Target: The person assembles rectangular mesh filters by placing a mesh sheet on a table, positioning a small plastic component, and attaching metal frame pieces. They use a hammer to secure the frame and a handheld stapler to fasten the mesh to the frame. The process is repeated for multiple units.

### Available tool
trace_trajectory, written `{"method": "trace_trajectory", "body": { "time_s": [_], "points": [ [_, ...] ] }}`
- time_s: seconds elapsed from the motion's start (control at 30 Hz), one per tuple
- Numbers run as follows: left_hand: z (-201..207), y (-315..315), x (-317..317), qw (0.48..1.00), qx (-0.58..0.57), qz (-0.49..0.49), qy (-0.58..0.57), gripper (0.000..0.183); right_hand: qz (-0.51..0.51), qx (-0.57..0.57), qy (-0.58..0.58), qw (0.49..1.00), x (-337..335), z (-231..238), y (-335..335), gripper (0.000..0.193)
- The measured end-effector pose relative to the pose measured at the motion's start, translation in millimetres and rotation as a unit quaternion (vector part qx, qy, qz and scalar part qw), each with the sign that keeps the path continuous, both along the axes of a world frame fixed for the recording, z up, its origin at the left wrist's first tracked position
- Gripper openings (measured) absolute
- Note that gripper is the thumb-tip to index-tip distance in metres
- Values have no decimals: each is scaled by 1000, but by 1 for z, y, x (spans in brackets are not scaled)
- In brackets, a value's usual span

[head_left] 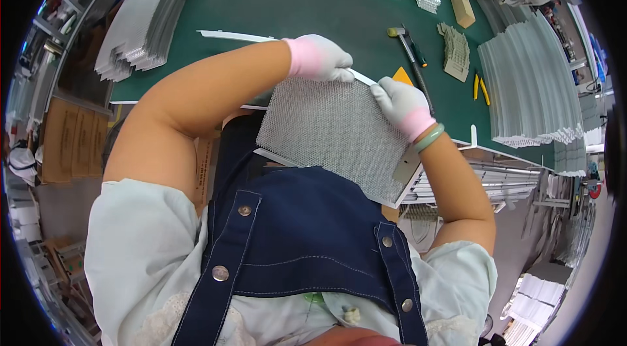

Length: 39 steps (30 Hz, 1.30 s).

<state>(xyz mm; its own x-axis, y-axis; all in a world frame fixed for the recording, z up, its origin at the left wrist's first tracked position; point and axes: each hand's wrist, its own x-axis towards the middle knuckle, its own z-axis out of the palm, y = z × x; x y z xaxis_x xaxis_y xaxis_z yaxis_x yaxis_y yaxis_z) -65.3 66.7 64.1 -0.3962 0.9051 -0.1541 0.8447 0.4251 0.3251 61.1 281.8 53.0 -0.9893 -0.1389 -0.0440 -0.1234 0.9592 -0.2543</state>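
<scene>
A grey metal mesh panel (336, 124) is tilted in front of my apron, its far edge over the green table. Along that far edge runs a thin white strip (363, 78), whose free end sticks out to the left past the panel. My left hand (321, 58), in a white glove with a pink cuff, is closed on the strip near the panel's top edge. At the panel's far right corner my right hand (401, 105), gloved the same way, grips the strip, thumb and fingers pressed together. White edging also shows along the panel's near and right sides.
On the green table (287, 3), a hammer (408, 49), a screwdriver (416, 49) and yellow-handled pliers (481, 88) lie to the right. Stacked silver sheets stand at left (147, 16) and right (532, 81). A wooden block (460, 3) sits at the far right.
</scene>
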Motion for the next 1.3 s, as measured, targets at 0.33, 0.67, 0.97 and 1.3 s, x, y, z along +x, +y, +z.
{"method": "trace_trajectory", "body": {
  "time_s": [0.33,0.67,0.97,1.3],
  "points": [
    [-17,-32,-1,991,38,-5,125,34,9,22,10,1000,0,-6,-9,40],
    [-14,-62,-11,998,-11,47,37,36,18,-67,-20,997,-7,-16,-3,40],
    [27,-98,67,963,114,189,156,43,-91,-213,-129,964,18,-12,35,42],
    [-2,-67,133,826,361,427,-71,37,-143,-470,195,849,31,54,-12,22]
  ]
}}
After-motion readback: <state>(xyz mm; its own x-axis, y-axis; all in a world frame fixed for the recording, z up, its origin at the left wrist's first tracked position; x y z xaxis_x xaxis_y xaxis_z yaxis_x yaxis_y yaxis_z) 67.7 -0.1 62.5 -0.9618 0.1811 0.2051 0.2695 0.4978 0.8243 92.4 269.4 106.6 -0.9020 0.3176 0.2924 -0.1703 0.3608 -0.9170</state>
